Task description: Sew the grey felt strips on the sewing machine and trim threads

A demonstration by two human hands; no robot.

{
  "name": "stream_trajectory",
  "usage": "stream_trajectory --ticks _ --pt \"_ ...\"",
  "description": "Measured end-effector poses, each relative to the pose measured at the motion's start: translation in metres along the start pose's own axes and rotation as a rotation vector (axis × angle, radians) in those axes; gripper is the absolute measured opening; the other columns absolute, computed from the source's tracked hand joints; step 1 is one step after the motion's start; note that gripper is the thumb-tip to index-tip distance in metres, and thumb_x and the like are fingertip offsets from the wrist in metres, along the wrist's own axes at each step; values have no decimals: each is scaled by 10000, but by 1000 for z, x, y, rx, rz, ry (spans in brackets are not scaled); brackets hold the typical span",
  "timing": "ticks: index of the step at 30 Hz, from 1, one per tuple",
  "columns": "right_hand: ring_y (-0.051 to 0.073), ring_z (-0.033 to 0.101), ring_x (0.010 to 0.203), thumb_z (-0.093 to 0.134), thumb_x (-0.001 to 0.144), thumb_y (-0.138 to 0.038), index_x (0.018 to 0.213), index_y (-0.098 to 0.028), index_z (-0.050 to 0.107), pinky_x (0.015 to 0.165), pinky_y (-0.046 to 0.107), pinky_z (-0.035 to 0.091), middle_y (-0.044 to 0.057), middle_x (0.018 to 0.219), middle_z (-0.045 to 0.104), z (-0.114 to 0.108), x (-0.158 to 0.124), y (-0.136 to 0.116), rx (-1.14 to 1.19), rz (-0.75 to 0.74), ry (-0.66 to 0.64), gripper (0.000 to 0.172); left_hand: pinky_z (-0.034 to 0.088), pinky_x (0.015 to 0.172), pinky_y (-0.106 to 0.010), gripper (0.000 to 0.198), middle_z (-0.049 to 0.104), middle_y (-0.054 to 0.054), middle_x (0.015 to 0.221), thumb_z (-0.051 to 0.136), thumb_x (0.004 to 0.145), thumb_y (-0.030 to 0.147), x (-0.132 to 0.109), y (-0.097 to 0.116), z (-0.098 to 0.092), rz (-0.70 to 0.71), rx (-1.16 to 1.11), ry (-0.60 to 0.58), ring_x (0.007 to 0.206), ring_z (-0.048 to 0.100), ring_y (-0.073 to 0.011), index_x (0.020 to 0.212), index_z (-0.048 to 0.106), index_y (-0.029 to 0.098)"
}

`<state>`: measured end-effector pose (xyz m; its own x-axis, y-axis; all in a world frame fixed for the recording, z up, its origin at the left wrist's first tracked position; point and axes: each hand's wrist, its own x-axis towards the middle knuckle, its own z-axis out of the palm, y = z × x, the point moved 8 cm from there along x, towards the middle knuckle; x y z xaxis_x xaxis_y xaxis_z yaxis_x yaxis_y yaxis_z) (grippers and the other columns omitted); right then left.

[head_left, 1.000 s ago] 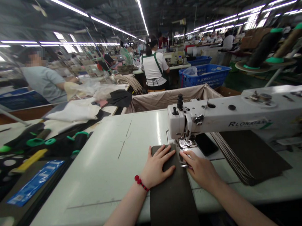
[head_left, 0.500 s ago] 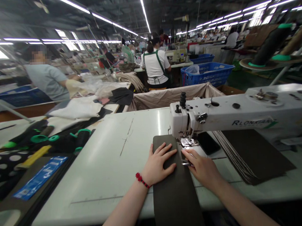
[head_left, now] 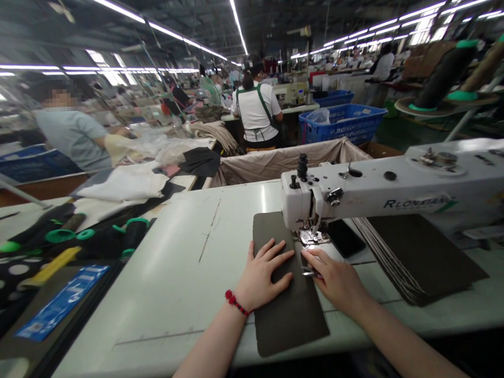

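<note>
To the left of the left hand, a broad bare stretch of worktop is found free, bounded farther left by thread spools. Ahead of the right hand, passage is blocked by the sewing machine; rightward, sliding is obstructed by a phone and a stack of dark panels.
</note>
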<state>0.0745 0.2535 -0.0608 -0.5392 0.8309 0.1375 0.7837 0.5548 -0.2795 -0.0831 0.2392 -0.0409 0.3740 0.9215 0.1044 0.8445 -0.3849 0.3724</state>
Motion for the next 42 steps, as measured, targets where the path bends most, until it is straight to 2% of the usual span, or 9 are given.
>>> stream_trajectory --ticks 4,11,30,42 --pt "193 616 1028 460 880 -170 1402 -275 402 721 272 501 28 1397 488 1 0 1 -15 6 1 535 -26 1123 -614 511 360 29 1508 542 895 425 0 1 1 -5 30 -20 1407 251 -292 1392 424 402" --pt "198 600 1066 457 870 -147 1396 -264 416 765 288 506 27 1397 484 1 0 0 14 -11 9 540 -10 1120 -628 511 353 45 1510 536 897 426 1 0 1 -15 49 -20 1409 247 -287 1393 412 419" --pt "196 598 1072 468 839 -121 1395 -263 415 768 295 516 26 1390 489 4 -1 2 16 -24 34 576 -11 1123 -620 502 375 10 1501 537 901 424 0 -2 2 -8 33 11 1398 268 -305 1391 437 383" --pt "200 597 1081 485 832 -124 1389 -260 429 798 296 519 30 1388 492 3 -1 1 7 -24 31 576 8 1139 -600 522 352 12 1513 470 941 449 1 -7 9 -30 76 28 1412 251 -272 1443 343 381"
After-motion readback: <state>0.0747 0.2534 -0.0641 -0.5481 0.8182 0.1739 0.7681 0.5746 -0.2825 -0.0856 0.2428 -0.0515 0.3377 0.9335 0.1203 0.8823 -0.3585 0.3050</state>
